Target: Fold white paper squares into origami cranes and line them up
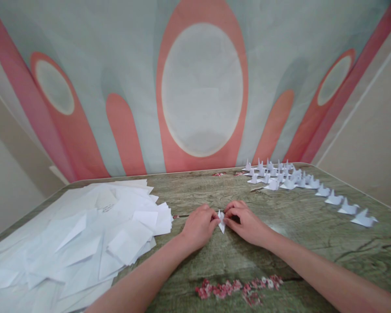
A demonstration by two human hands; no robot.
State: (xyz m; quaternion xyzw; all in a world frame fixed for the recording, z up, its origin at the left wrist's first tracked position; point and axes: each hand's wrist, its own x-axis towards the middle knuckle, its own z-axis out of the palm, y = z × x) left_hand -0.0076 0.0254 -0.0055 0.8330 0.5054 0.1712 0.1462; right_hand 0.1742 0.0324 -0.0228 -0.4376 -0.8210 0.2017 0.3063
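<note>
A small folded piece of white paper (pixel 221 222), narrow and pointed at its lower end, is between my two hands over the middle of the table. My left hand (pixel 200 226) pinches its left edge between thumb and fingers. On the other side, my right hand (pixel 243 221) grips its right edge with thumb and forefinger. The fingertips cover part of the folds. Finished-looking paper cranes (pixel 289 182) stand in rows at the back right, apart from my hands.
A wide heap of loose white paper sheets (pixel 84 234) covers the table's left side. The wood-grain tabletop (pixel 299 234) has a pink flower pattern (pixel 228 288) near the front. Behind its back edge rises a patterned backdrop (pixel 202 87). A line of cranes runs along the right.
</note>
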